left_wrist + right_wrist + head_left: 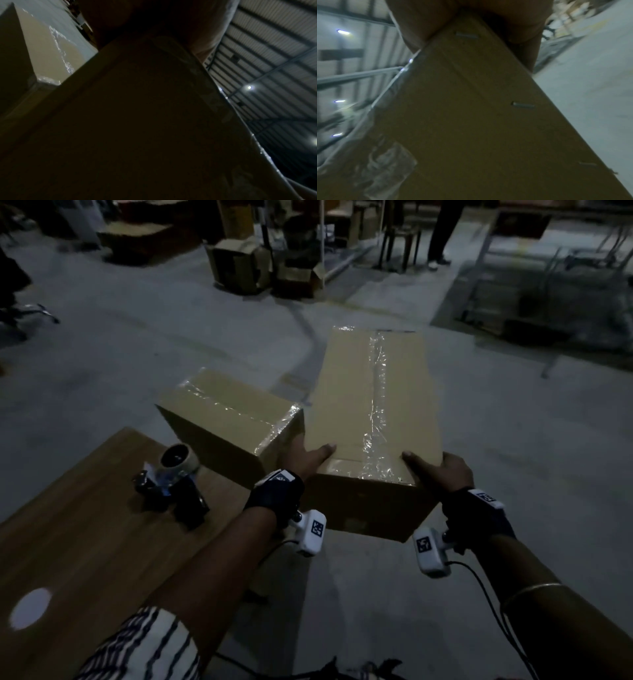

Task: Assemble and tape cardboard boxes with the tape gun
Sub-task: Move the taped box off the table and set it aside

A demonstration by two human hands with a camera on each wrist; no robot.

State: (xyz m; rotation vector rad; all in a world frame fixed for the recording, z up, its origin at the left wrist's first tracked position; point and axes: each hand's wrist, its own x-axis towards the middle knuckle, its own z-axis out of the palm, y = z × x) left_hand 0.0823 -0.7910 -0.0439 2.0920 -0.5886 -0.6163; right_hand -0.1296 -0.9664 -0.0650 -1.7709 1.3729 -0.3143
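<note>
Both hands, left hand (306,455) and right hand (442,465), curl fingers over the taped box (373,419), likely carrying it beside the finished box (226,414), tape gun (171,484) parked on the surface (85,525).

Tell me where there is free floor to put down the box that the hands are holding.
Bare floor lies right of the held box, and beyond it toward the distant cartons. Left is crowded: the other taped box sits very close, then the table with the tape gun.
</note>
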